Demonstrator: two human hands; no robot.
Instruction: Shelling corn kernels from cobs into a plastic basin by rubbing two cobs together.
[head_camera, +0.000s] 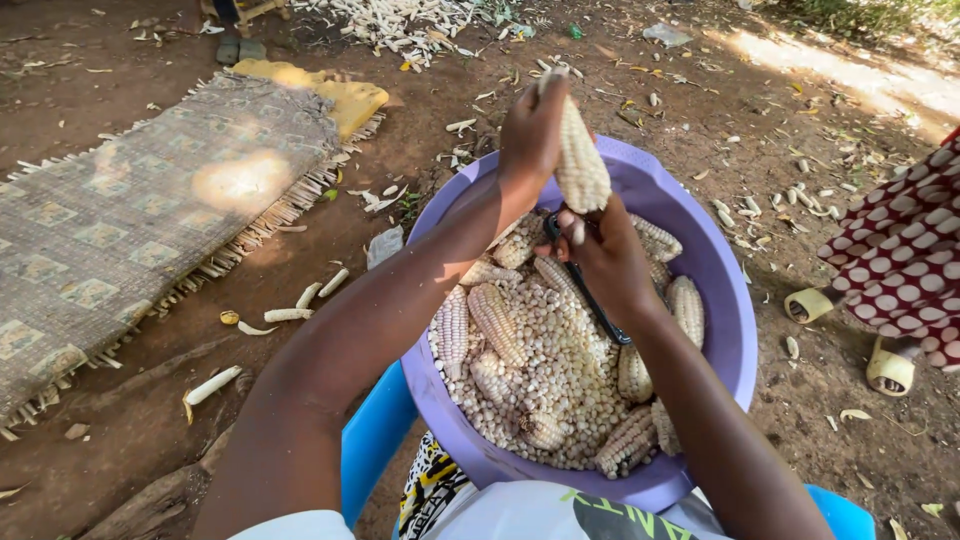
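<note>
My left hand (530, 125) grips the top of a pale maize cob (581, 160), held upright over a purple basin (720, 300). My right hand (605, 255) is just below the cob, closed around a dark slim tool (600, 305) whose tip meets the cob's lower end. The basin rests on my lap and holds loose white kernels (560, 370) and several whole cobs (495, 320).
A woven mat (130, 220) with a yellow cushion (340, 95) lies on the dirt at left. Bare cob cores (290, 314) and husk scraps litter the ground. A person in red dotted cloth (900, 260) and yellow sandals (888, 370) stands at right. A blue seat edge (370, 440) shows below the basin.
</note>
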